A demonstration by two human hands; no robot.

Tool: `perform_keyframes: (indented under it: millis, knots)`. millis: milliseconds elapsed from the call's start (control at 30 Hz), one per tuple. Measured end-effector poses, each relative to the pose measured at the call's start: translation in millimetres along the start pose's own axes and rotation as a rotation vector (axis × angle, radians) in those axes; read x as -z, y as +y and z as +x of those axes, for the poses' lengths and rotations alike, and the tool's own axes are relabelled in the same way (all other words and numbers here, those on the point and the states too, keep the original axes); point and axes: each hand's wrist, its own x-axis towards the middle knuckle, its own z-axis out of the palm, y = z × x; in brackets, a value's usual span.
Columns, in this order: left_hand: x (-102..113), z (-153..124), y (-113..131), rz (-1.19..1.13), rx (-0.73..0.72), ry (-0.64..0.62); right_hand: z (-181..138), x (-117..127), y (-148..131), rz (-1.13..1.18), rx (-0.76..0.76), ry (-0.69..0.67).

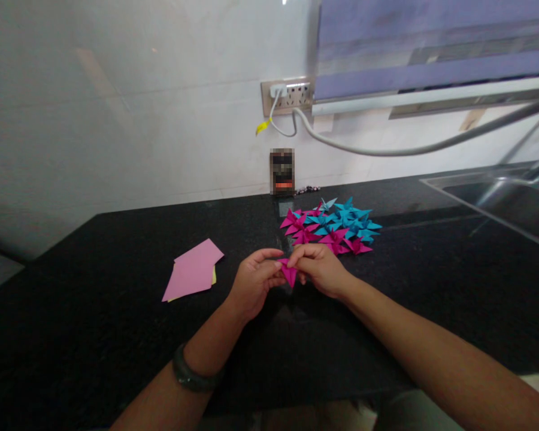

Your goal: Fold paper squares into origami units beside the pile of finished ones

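While left hand point(255, 281) and right hand point(322, 268) clamp fingers on one part-folded piece point(290, 276), cranes point(339, 222) look done toward the surface's point(117, 323) back edge, sheets point(193, 269) unfolded toward its left.

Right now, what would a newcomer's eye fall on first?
Magenta and blue origami cranes cluster brightly on the black countertop, right of centre. Nearer, the left hand and right hand hold a folded magenta paper between them. Pink paper lies to the left.
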Motion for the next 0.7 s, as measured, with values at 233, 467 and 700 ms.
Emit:
perform_keyframes:
  millis: [233,467,700]
  knots:
    - [4.2,2.8,-3.8,0.22,-0.031,0.019,-0.6,4.5,-5.6,-0.265,0.225,-0.096]
    - [6.3,5.5,-4.3,0.399,-0.257,0.144,1.5,2.3,-0.6,-0.163,0.031,-0.062]
    - [8.1,6.1,-6.8,0.406,-0.309,0.113,1.6,4.4,-0.4,-0.273,0.072,-0.058]
